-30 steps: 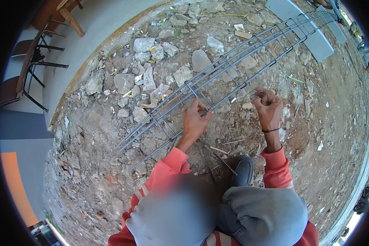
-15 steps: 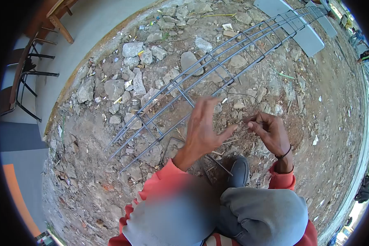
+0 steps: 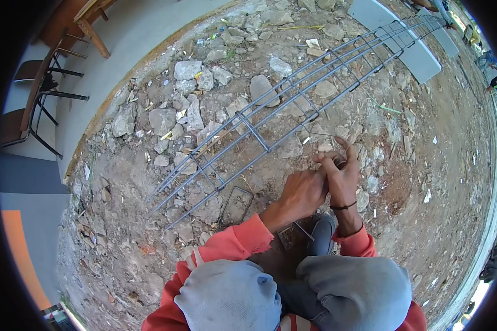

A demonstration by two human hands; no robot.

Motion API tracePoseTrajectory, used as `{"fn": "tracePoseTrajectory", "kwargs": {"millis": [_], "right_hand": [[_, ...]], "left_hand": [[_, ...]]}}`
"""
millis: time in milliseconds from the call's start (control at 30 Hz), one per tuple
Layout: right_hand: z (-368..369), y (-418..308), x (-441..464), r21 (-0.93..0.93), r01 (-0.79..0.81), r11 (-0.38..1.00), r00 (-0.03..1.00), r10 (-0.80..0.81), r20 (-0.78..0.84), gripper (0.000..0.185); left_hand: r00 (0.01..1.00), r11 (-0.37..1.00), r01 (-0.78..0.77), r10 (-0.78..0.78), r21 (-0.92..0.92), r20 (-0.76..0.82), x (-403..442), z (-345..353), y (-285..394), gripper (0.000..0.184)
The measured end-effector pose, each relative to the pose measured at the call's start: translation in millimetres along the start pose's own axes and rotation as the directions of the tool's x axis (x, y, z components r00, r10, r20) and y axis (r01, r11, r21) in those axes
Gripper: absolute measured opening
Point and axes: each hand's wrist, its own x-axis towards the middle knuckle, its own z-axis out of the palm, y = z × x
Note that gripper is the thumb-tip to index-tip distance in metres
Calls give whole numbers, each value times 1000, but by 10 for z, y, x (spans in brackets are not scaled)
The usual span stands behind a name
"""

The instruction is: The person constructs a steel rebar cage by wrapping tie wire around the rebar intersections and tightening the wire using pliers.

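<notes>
My two hands meet in front of my knees, just beyond my shoe. My right hand [image 3: 342, 179] is curled, its index finger raised, around a thin dark tie wire [image 3: 321, 133] that trails left to the steel rebar cage [image 3: 254, 132]. Pressed against it, my left hand [image 3: 303, 192] has its fingers closed; their tips are hidden by the right hand, so what they hold cannot be made out. The cage lies diagonally across the ground, long bars joined by square stirrups, its near end to the left of my hands. A loose bent stirrup [image 3: 237, 204] lies beside my left sleeve.
Rubble stones [image 3: 188, 70] and debris cover the ground beyond the cage. Pale boards [image 3: 411, 55] lie beneath its far end. Metal-legged chairs [image 3: 36, 110] and a wooden bench [image 3: 91, 27] stand at the left. Another person [image 3: 494, 83] is partly visible at the far right.
My left hand has moved right and closed, from open and apart to touching my right hand. My right hand has shifted slightly left, and the view has shifted a little.
</notes>
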Motion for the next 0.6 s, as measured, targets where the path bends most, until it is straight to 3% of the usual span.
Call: {"fn": "tracePoseTrajectory", "kwargs": {"millis": [133, 167, 200, 233, 267, 300, 367, 400, 433, 533, 567, 600], "right_hand": [[-105, -115, 93, 64, -49, 997, 998, 51, -21, 29], [-152, -207, 90, -35, -76, 996, 996, 77, 38, 23], [-182, -251, 89, -132, -95, 987, 990, 108, 95, 18], [-154, -174, 112, -147, 42, 988, 996, -30, 80, 13], [-148, -155, 108, -146, 45, 988, 996, -32, 89, 13], [-119, -196, 113, -311, 191, 931, 981, -193, 25, 14], [-63, -225, 155, -533, 342, 774, 891, -447, -78, 17], [-22, -106, 282, -531, 347, 773, 889, -452, -77, 17], [36, 105, 472, -371, 492, 787, 805, -574, -149, 18], [249, 109, 704, -90, 584, 807, 764, -584, -276, 20], [311, 62, 697, 210, 459, 863, 877, -403, -260, 19], [376, -12, 715, 489, 287, 824, 957, -224, -184, 18]], "left_hand": [[974, 977, 72, -112, 200, 197, 69, -554, 38, 40], [998, 988, 61, -61, 141, -4, 132, -702, 93, 40], [993, 992, 54, -41, 114, -109, 209, -739, 50, 40], [977, 995, 41, -21, 90, -213, 285, -776, 8, 39], [964, 990, -122, 136, 77, -226, 379, -679, -138, 32], [925, 956, -284, 293, 71, -244, 440, -594, -244, 25], [927, 950, -311, 312, 36, -207, 468, -482, -321, 20], [929, 941, -338, 333, -5, -160, 484, -438, -333, 16], [930, 942, -337, 332, -4, -159, 484, -382, -321, 16], [934, 946, -312, 289, -87, -210, 455, -289, -301, 15], [957, 966, -231, 204, -113, -208, 448, -290, -301, 17], [971, 979, -151, 122, -136, -206, 457, -324, -283, 20]]}}
